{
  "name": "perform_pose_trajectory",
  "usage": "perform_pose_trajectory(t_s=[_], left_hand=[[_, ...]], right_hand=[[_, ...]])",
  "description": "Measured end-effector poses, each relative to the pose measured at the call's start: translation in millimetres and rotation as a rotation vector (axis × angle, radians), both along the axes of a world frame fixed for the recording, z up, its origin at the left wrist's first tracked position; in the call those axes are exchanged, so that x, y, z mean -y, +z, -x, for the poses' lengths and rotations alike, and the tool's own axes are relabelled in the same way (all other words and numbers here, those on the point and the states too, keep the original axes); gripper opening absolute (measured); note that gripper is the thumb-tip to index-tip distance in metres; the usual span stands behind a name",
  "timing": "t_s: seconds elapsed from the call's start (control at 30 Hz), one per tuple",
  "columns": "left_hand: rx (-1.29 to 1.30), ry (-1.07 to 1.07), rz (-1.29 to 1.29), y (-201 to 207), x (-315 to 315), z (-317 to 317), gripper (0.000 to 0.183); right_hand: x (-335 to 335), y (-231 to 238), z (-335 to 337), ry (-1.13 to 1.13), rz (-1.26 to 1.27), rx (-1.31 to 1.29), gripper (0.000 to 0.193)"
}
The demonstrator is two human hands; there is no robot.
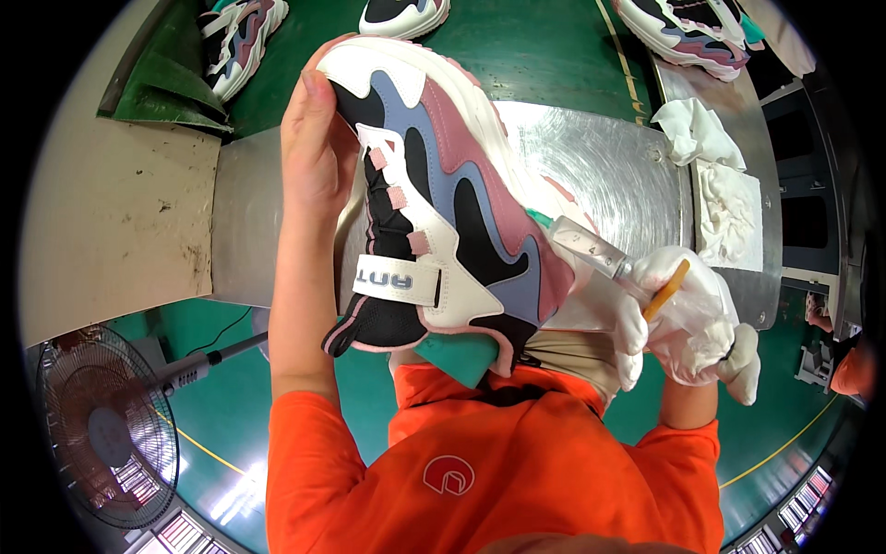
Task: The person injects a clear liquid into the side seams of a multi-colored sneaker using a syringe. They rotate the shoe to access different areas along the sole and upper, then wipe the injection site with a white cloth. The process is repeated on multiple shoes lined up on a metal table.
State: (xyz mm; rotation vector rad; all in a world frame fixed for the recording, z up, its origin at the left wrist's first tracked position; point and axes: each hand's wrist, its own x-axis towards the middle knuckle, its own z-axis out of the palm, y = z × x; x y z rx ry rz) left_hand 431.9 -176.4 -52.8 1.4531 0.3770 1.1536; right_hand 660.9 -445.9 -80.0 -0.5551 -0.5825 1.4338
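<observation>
My bare left hand is closed round the toe end of a chunky sneaker in white, mauve, blue and black, tipped on its side with the heel toward me. Green stuffing pokes out of its collar. In a white glove, my right hand grips a clear syringe-like applicator. Its green tip points at the edge where the sneaker's upper meets the sole; whether they touch I cannot tell. A thin orange-yellow stick also shows between the gloved fingers.
Below the sneaker lies a scuffed metal plate. Beyond it, a green belt carries more sneakers, with another at far right. Crumpled white cloths lie on the right ledge. A fan stands at lower left.
</observation>
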Motion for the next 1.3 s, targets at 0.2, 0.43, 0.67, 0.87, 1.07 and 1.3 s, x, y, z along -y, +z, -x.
perform_pose_trajectory(t_s=[0.2, 0.43, 0.67, 0.87, 1.07, 1.3], left_hand=[[-0.015, 0.017, 0.007, 3, 5, -3, 0.051], [-0.025, 0.064, 0.038, 3, 4, -3, 0.049], [-0.098, 0.153, 0.143, 5, 3, -7, 0.046], [-0.077, 0.159, 0.258, 1, -2, -7, 0.044], [-0.158, 0.180, 0.356, -4, -12, 2, 0.044], [-0.209, 0.216, 0.506, 0, -21, 9, 0.041]], right_hand=[[15, 1, -4, -0.013, 0.054, -0.013, 0.063], [23, -2, -10, -0.030, 0.092, -0.039, 0.060], [21, -9, -15, -0.002, -0.059, 0.026, 0.066], [2, -7, -13, 0.083, -0.261, -0.059, 0.070], [7, -45, -21, 0.166, -0.354, -0.249, 0.099], [16, -57, -12, 0.058, -0.283, -0.278, 0.092]])
